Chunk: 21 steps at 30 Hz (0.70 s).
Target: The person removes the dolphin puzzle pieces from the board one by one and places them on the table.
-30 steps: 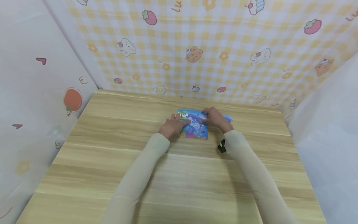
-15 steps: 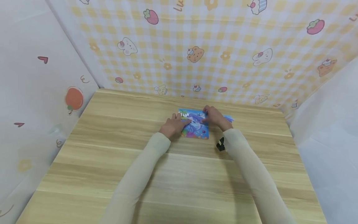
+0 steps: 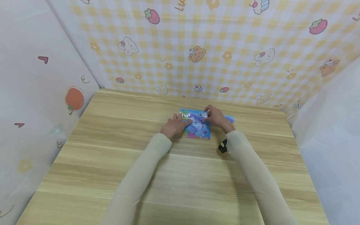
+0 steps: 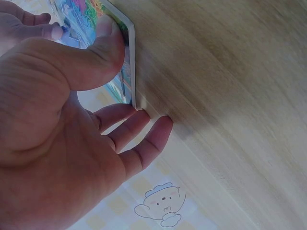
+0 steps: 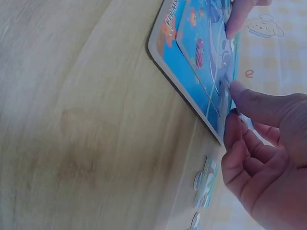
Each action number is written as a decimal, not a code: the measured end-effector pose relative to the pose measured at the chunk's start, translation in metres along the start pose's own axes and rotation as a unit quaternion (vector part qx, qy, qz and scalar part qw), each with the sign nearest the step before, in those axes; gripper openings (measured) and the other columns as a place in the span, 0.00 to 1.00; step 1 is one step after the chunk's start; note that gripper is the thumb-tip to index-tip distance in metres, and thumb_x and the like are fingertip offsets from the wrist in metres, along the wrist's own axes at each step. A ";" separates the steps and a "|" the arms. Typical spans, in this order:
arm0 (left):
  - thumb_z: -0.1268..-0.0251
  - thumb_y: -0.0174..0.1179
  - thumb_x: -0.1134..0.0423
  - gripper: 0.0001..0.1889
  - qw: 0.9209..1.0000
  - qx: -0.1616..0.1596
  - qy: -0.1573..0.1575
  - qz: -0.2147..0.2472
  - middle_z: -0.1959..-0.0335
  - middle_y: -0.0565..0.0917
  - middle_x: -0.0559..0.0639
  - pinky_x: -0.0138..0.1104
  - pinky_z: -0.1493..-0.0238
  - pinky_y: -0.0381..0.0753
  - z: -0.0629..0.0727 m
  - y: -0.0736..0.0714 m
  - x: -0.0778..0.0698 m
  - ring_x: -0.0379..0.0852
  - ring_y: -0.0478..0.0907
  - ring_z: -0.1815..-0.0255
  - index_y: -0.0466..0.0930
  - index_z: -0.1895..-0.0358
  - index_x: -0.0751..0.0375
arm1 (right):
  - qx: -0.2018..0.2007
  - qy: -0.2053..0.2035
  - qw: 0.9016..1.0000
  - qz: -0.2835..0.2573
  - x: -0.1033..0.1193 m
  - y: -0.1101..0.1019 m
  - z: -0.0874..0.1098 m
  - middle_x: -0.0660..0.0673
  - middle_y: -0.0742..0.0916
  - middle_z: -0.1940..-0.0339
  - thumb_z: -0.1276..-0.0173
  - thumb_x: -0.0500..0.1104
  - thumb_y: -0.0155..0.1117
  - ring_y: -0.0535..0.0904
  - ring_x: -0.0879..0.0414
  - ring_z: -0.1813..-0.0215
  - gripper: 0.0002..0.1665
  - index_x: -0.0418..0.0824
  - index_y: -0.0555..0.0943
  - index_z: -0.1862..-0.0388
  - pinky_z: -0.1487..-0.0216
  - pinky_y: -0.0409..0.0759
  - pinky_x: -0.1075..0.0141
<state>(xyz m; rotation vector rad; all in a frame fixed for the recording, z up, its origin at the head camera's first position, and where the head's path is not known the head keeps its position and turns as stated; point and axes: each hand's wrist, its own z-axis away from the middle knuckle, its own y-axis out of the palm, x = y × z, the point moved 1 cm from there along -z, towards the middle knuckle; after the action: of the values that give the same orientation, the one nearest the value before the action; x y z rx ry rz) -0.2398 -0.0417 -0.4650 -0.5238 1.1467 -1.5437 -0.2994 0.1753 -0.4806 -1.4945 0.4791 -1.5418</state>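
A jigsaw puzzle board point(image 3: 194, 134) with a dolphin picture lies near the back of the table. My left hand point(image 3: 172, 126) is at its left side, thumb bent over the picture and fingers at the edge; the left wrist view shows the thumb point(image 4: 108, 45) on the board. At the upper right corner, my right hand point(image 3: 217, 118) pinches a puzzle piece mostly hidden by the fingers. In the right wrist view its thumb point(image 5: 254, 103) and index finger meet at the board's edge, the other fingers curled. Pale grey shows in the picture beside these fingertips.
Loose puzzle pieces point(image 5: 207, 182) lie to the right of the board, partly behind the right hand. A small black object point(image 3: 223, 146) shows at the right sleeve point(image 3: 242, 143). The checked cloth wall point(image 3: 168, 40) stands right behind the table point(image 3: 126, 125).
The right fingertips have shifted slightly at the board's upper right corner, and more pale grey shows beside them. My left hand stays in place; the whole view has shifted a little.
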 end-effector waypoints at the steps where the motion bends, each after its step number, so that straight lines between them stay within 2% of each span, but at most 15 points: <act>1: 0.21 0.44 0.66 0.32 1.000 0.001 -0.002 0.004 0.25 0.53 0.62 0.56 0.43 0.74 0.000 0.000 0.000 0.60 0.59 0.37 0.52 0.22 0.31 | -0.003 0.001 1.000 -0.010 -0.001 -0.001 0.000 0.36 0.82 0.60 0.38 0.40 0.73 0.76 0.47 0.61 0.30 0.33 0.72 0.41 0.55 0.75 0.57; 4: 0.21 0.44 0.66 0.32 1.000 0.002 -0.004 0.010 0.24 0.51 0.62 0.57 0.44 0.74 0.000 0.000 0.000 0.62 0.60 0.37 0.52 0.22 0.31 | -0.012 -0.005 0.999 -0.032 -0.004 -0.005 0.002 0.40 0.82 0.65 0.38 0.39 0.73 0.74 0.51 0.66 0.29 0.32 0.74 0.41 0.59 0.73 0.60; 7: 0.21 0.43 0.67 0.32 1.000 -0.002 0.001 0.001 0.25 0.52 0.63 0.55 0.43 0.74 0.000 0.000 0.000 0.60 0.60 0.38 0.52 0.22 0.31 | -0.016 -0.014 0.998 -0.051 -0.009 -0.008 0.005 0.42 0.80 0.68 0.37 0.37 0.71 0.72 0.53 0.68 0.27 0.30 0.74 0.41 0.61 0.71 0.63; 14: 0.24 0.46 0.70 0.35 1.000 -0.008 0.012 -0.016 0.30 0.57 0.61 0.46 0.49 0.70 0.000 0.001 0.000 0.55 0.58 0.43 0.53 0.22 0.32 | -0.022 -0.014 0.997 -0.079 -0.029 -0.016 0.014 0.37 0.81 0.61 0.39 0.30 0.69 0.75 0.50 0.62 0.30 0.29 0.72 0.39 0.57 0.73 0.62; 21: 0.24 0.46 0.71 0.35 1.000 -0.008 0.006 -0.006 0.27 0.55 0.61 0.47 0.47 0.72 0.002 0.000 0.000 0.55 0.59 0.42 0.53 0.22 0.32 | -0.031 -0.007 0.995 -0.091 -0.049 -0.028 0.021 0.38 0.80 0.62 0.38 0.28 0.66 0.73 0.53 0.63 0.29 0.27 0.71 0.38 0.61 0.73 0.68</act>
<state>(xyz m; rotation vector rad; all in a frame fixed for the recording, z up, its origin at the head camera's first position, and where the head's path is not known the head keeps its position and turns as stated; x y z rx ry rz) -0.2383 -0.0423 -0.4646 -0.5338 1.1677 -1.5506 -0.2959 0.2357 -0.4832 -1.6339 0.3951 -1.6694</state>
